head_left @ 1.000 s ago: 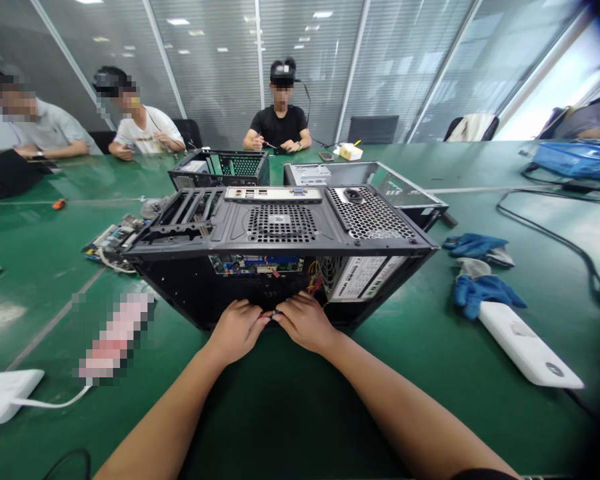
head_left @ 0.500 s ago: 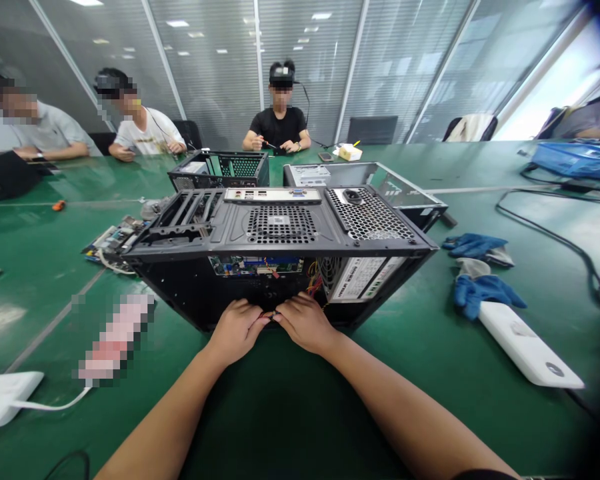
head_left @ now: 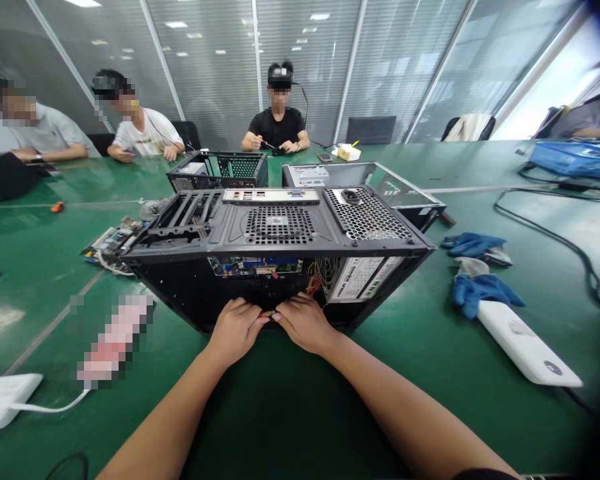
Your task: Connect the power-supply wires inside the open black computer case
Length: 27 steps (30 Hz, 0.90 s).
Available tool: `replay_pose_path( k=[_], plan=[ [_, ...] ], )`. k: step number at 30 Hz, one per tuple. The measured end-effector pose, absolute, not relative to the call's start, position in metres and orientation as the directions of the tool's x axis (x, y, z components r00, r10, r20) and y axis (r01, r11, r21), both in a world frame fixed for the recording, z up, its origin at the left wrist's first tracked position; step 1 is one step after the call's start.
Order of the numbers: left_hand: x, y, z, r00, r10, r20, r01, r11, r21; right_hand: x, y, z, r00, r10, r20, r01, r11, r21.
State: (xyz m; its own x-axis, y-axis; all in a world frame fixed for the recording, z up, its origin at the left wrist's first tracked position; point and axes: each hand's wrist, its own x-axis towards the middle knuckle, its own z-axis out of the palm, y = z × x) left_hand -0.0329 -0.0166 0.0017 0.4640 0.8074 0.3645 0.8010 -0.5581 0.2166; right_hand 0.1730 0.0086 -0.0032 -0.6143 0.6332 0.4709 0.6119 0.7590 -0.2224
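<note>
A black computer case (head_left: 225,233) stands in front of me with its open side facing me. Inside it show a blue circuit board (head_left: 240,267), a power supply with a white label (head_left: 363,280) and a bundle of coloured wires (head_left: 311,283). My left hand (head_left: 235,331) is closed in a pinch on a thin reddish and dark cable (head_left: 268,315) at the lower edge of the opening. From the other side, my right hand (head_left: 305,325) pinches the same cable, thumbs almost touching. The cable's ends are hidden by my fingers.
Behind the case stand another black case (head_left: 220,170) and a silver case (head_left: 340,175). Left lie a circuit board with cables (head_left: 113,243) and a white power bank (head_left: 10,399). Right are blue gloves (head_left: 485,290) and a white device (head_left: 527,343). Several people sit around the table.
My hands keep the same pinch on the cable. The whole view has shifted very slightly; nothing else visibly differs.
</note>
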Motion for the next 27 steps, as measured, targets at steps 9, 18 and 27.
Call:
replay_pose_path(
  k=[9,18,27],
  plan=[
    [-0.0324,-0.0167,0.0023,0.459,0.822,0.338,0.74,-0.564,0.366,0.1733,0.007,-0.0051,-0.595,0.612,0.521,0.592,0.772,-0.23],
    [-0.0326,-0.0167,0.0016,0.446,0.837,0.317,0.73,-0.545,0.412,0.1736,0.0089,-0.0073,-0.598,0.593,0.539,0.594,0.78,-0.198],
    [-0.0341,-0.0153,-0.0014,0.475,0.801,0.365,0.748,-0.586,0.311,0.173,0.0079,-0.0038,-0.618,0.614,0.491,0.607,0.77,-0.198]
  ],
)
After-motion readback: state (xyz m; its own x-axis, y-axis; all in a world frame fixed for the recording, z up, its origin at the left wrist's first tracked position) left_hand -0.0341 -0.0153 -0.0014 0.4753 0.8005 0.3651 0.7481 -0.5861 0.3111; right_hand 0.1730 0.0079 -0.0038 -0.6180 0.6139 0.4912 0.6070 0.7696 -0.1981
